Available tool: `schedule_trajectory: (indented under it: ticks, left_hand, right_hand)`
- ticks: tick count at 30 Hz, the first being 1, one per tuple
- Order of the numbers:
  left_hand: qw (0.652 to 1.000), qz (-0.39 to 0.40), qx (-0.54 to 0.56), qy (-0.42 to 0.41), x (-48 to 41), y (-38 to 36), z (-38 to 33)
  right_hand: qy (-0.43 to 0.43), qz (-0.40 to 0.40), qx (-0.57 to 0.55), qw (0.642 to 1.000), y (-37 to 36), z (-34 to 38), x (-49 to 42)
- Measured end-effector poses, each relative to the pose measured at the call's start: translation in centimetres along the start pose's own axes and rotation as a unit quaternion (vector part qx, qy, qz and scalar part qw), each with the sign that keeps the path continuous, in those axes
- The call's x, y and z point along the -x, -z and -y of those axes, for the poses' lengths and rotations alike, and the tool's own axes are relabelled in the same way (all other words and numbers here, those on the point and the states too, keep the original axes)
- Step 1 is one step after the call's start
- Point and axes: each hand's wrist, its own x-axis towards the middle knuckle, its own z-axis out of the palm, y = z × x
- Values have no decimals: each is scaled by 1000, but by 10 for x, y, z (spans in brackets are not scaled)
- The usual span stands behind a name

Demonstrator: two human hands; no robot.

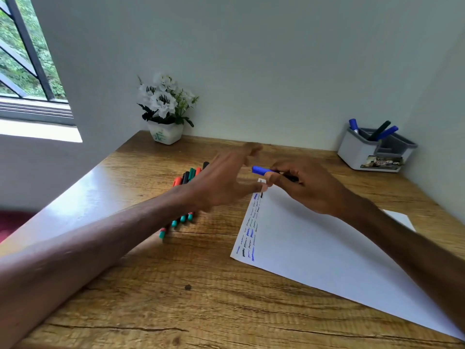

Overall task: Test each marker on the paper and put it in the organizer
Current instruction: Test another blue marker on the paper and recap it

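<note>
My right hand (305,185) grips a blue-capped marker (260,170) above the far corner of the white paper (314,248), the cap pointing left. My left hand (221,180) hovers just left of it, fingers spread, holding nothing. The paper's left edge carries rows of blue and black test scribbles (250,230). Several markers (185,197) with red, green and black caps lie in a row on the desk, partly hidden under my left hand and wrist. The white and grey organizer (362,152) stands at the back right with three markers inside.
A white flower pot (166,133) sits at the back left corner against the wall. The wooden desk (201,298) is bounded by walls behind and to the right. A window is at the far left. A second sheet's corner (400,219) peeks out right of my forearm.
</note>
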Motion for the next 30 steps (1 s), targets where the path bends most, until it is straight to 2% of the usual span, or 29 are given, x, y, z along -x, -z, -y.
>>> schedule_trajectory:
  ticks: [2, 5, 7, 9, 10, 13, 16, 18, 20, 23, 25, 28, 30]
  left_hand:
    - [998, 12, -28, -56, -1, 4, -6]
    - [985, 43, -113, -120, 0, 8, -13]
    - [982, 39, -128, -130, -1, 10, -11]
    - [987, 18, -135, -89, -4, 15, -4]
    - [991, 4, -122, -56, -5, 19, 1]
    - [997, -35, -63, -11, -4, 23, 10]
    - [999, -33, -14, 3, -3, 19, 9]
    - [999, -30, 25, 21, -4, 16, 8]
    - [996, -34, 66, 50, -5, 14, 6]
    - [979, -21, 175, 99, -6, 14, 3]
    - [965, -14, 234, 113, -7, 15, 1]
    - [965, 20, 228, 128, -9, 18, 1]
    - [975, 87, 171, 109, -9, 21, 2]
  right_hand:
    - [0, 19, 43, 999, 1, -2, 1]
    - [1, 18, 51, 999, 2, -1, 1]
    - [-17, -4, 41, 999, 2, -1, 3]
    - [-59, -44, -56, 996, 3, -1, 4]
    - [-92, -61, -148, 983, 5, 0, 2]
    - [-164, -62, -406, 897, 13, 4, -2]
    - [-151, -16, -531, 834, 15, 0, -2]
    - [-138, -1, -569, 810, 11, -4, 0]
    - [-116, -4, -556, 823, 3, -6, 2]
    - [-93, 0, -478, 874, -6, -4, 5]
    - [-83, 18, -443, 892, -8, -2, 6]
    - [-117, 6, -418, 901, -9, -2, 6]
    - [-156, -26, -415, 896, -8, -2, 5]
